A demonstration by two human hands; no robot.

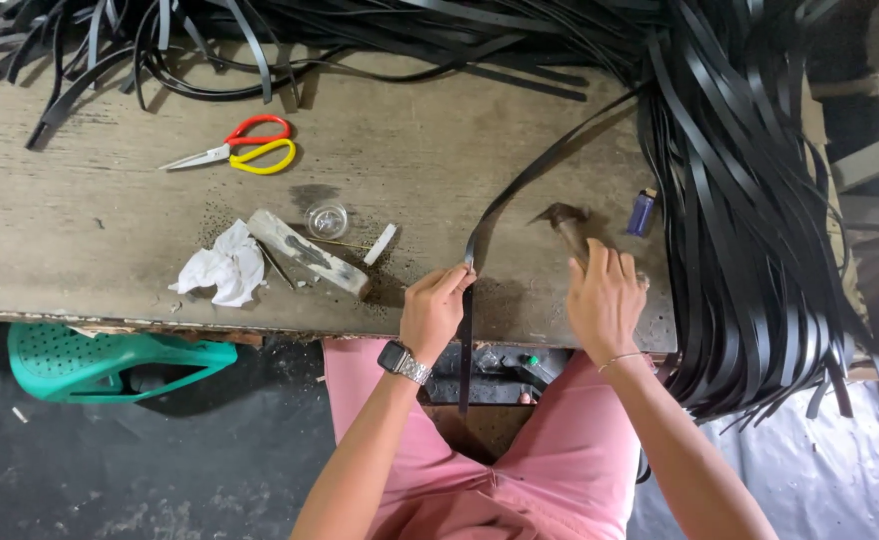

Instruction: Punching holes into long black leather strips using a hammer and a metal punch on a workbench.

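My left hand (433,310) pinches a long black strap (520,185) at the front of a worn wooden workbench (110,230). The strap curves away to the upper right and its free end hangs down over the bench edge between my knees. My right hand (605,300) rests on the handle of a small hammer (566,224), whose metal head lies on the bench just right of the strap. A watch sits on my left wrist and a thin bracelet on my right.
A thick bundle of black straps (750,200) drapes over the bench's right end and more lie along the back. Red-and-yellow scissors (245,146), crumpled white paper (222,268), a wooden block (308,252), a small clear cap (327,218) and a blue lighter (642,211) are on the bench. A green plastic stool (90,362) lies underneath.
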